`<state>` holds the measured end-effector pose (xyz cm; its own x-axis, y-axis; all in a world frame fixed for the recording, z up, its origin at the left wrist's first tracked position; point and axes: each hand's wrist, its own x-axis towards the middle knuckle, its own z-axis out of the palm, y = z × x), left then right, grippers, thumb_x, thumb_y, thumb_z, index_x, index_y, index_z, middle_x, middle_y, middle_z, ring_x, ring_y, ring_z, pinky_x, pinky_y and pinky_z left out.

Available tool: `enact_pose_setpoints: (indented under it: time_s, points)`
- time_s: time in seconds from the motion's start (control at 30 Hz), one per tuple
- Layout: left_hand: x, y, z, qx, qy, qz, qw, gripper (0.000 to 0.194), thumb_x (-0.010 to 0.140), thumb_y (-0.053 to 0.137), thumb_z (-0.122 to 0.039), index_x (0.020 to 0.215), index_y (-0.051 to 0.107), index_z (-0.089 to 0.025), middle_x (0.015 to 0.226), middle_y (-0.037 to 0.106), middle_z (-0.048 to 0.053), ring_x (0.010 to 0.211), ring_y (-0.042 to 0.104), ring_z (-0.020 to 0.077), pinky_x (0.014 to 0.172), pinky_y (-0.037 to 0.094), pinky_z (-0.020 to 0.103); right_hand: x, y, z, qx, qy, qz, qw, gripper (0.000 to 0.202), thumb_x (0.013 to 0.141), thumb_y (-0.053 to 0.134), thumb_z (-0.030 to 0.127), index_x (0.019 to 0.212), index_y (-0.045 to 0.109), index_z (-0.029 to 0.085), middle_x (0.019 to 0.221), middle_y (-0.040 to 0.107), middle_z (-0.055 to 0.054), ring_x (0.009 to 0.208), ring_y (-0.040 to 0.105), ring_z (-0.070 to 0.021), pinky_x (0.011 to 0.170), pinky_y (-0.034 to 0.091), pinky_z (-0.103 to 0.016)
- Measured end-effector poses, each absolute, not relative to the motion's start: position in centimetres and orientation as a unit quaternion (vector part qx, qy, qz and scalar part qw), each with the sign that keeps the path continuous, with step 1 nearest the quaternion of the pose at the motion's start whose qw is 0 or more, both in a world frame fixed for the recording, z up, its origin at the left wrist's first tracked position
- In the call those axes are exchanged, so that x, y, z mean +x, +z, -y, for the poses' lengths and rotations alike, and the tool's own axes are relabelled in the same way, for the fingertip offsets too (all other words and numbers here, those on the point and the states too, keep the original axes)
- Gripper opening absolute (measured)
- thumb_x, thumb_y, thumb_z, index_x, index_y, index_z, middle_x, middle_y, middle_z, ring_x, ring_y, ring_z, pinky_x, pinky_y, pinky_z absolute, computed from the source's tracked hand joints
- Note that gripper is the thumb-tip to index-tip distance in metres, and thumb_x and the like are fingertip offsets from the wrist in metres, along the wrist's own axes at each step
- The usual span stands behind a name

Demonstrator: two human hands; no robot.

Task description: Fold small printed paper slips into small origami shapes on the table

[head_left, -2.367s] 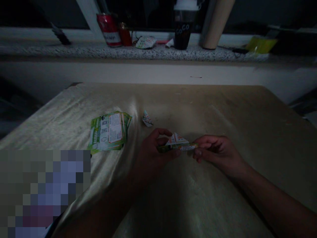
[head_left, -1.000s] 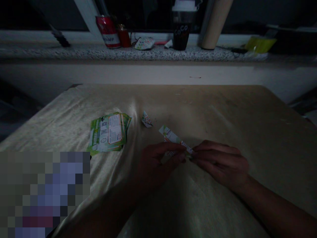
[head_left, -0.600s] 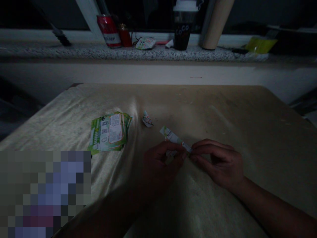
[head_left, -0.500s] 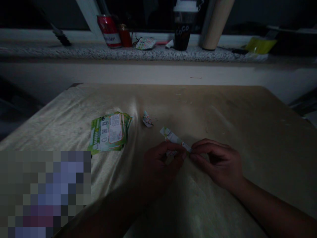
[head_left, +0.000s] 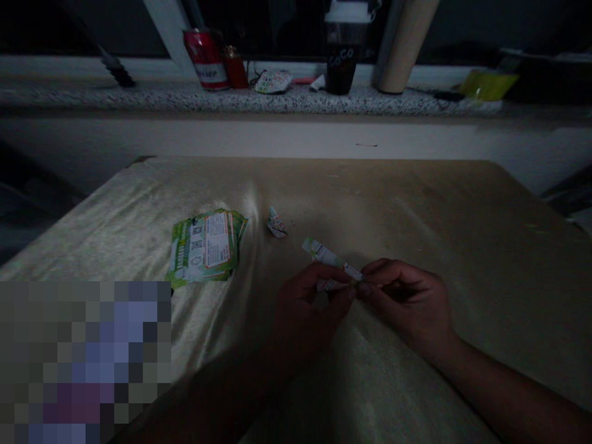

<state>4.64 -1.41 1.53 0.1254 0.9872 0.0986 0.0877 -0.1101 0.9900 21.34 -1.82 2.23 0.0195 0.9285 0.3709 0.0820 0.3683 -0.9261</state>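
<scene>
A narrow folded strip of printed paper (head_left: 330, 257), white and green, slants between my two hands above the table. My left hand (head_left: 317, 302) pinches its lower part between thumb and forefinger. At the strip's right end, my right hand (head_left: 407, 296) grips it with thumb and fingertips, close against the left fingertips. Part of the paper shows below the left forefinger; the rest is hidden by the fingers. Beyond my left hand stands a small folded paper piece (head_left: 277, 222) with a pointed top. To the left lies a stack of green printed leaflets (head_left: 203, 246).
The table (head_left: 462, 203) has a wrinkled, shiny cover. On the speckled windowsill (head_left: 287, 102) behind it are a red can (head_left: 206, 58), an orange-red bottle (head_left: 235, 68), a crumpled printed paper (head_left: 274, 81), a CoCo cup (head_left: 342, 55), a tan cylinder (head_left: 409, 46) and a yellow packet (head_left: 489, 84).
Both hands stay closed on the folded paper. My left hand and the strip have shifted slightly to the right, and the view has moved a little.
</scene>
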Motion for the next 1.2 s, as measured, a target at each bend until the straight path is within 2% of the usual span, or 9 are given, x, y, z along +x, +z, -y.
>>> enact_pose_setpoints:
  time_s: [0.1,0.2,0.3,0.43,0.57,0.67,0.77,0.93,1.2]
  points:
    - [4.8,1.5,1.4,0.563,0.476,-0.452,0.502,0.008,0.082,0.07,-0.024,0.09,0.07,-0.023,0.082,0.072,0.0,0.074,0.066,0.014,0.067,0.052,0.024,21.2,2.2,1.9,-0.424,0.381,0.576,0.585,0.014,0.075,0.078,0.012,0.071,0.067,0.019,0.07,0.071,-0.002,0.062,0.067,-0.0125,0.055,0.055,-0.021]
    - [5.0,1.8,1.4,0.555,0.482,-0.454,0.504,0.006,0.08,0.069,-0.022,0.086,0.07,-0.022,0.079,0.07,0.0,0.071,0.065,0.0134,0.064,0.051,0.024,21.0,2.3,2.0,-0.428,0.408,0.536,0.602,0.025,0.074,0.079,0.012,0.068,0.056,0.019,0.07,0.07,-0.001,0.06,0.065,-0.0114,0.052,0.053,-0.02]
    - [5.1,2.1,1.5,0.559,0.478,-0.462,0.496,0.003,0.08,0.067,-0.022,0.083,0.067,-0.021,0.072,0.065,-0.001,0.062,0.057,0.0113,0.056,0.045,0.022,20.8,2.5,2.1,-0.427,0.427,0.507,0.615,0.039,0.074,0.08,0.013,0.067,0.043,0.021,0.067,0.069,0.0,0.056,0.063,-0.0108,0.049,0.051,-0.019]
    - [5.1,1.9,1.5,0.534,0.484,-0.467,0.512,0.011,0.08,0.068,-0.024,0.082,0.057,-0.021,0.064,0.054,-0.005,0.055,0.047,0.0087,0.049,0.037,0.019,20.7,2.6,2.1,-0.413,0.445,0.507,0.612,0.043,0.076,0.079,0.013,0.066,0.038,0.022,0.063,0.069,0.001,0.05,0.061,-0.0099,0.045,0.051,-0.018]
    - [5.2,1.8,1.4,0.529,0.495,-0.481,0.494,0.022,0.078,0.068,-0.022,0.075,0.047,-0.021,0.061,0.045,-0.008,0.053,0.042,0.0076,0.049,0.035,0.018,20.9,2.7,2.0,-0.414,0.45,0.525,0.592,0.033,0.078,0.079,0.016,0.068,0.048,0.021,0.063,0.071,0.001,0.048,0.063,-0.0099,0.046,0.054,-0.018]
    - [5.1,2.0,1.4,0.53,0.495,-0.493,0.481,0.026,0.077,0.068,-0.022,0.069,0.042,-0.021,0.06,0.042,-0.008,0.053,0.04,0.0073,0.049,0.034,0.018,21.4,2.6,1.9,-0.419,0.445,0.552,0.568,0.013,0.084,0.075,0.021,0.087,0.062,0.02,0.066,0.073,-0.001,0.055,0.069,-0.0129,0.052,0.058,-0.021]
    - [5.0,2.2,1.3,0.53,0.491,-0.495,0.482,0.027,0.077,0.068,-0.023,0.069,0.042,-0.021,0.06,0.042,-0.008,0.053,0.04,0.0073,0.048,0.033,0.018,21.9,2.5,1.7,-0.418,0.426,0.595,0.538,0.017,0.087,0.071,0.023,0.103,0.067,0.019,0.077,0.076,-0.004,0.064,0.072,-0.0147,0.058,0.06,-0.023]
    - [5.2,2.0,1.5,0.537,0.486,-0.492,0.484,0.025,0.077,0.067,-0.021,0.072,0.042,-0.021,0.06,0.041,-0.008,0.052,0.04,0.0071,0.047,0.031,0.018,22.0,2.1,1.7,-0.447,0.357,0.663,0.483,0.003,0.081,0.072,0.02,0.082,0.072,0.017,0.069,0.073,-0.003,0.06,0.067,-0.014,0.055,0.055,-0.023]
    - [5.2,2.2,1.6,0.617,0.442,-0.489,0.429,0.025,0.081,0.063,-0.022,0.072,0.04,-0.022,0.057,0.039,-0.009,0.051,0.037,0.0078,0.047,0.029,0.019,21.6,1.7,1.6,-0.474,0.344,0.643,0.494,0.007,0.074,0.072,0.017,0.068,0.069,0.018,0.058,0.066,0.0,0.051,0.058,-0.0116,0.046,0.047,-0.021]
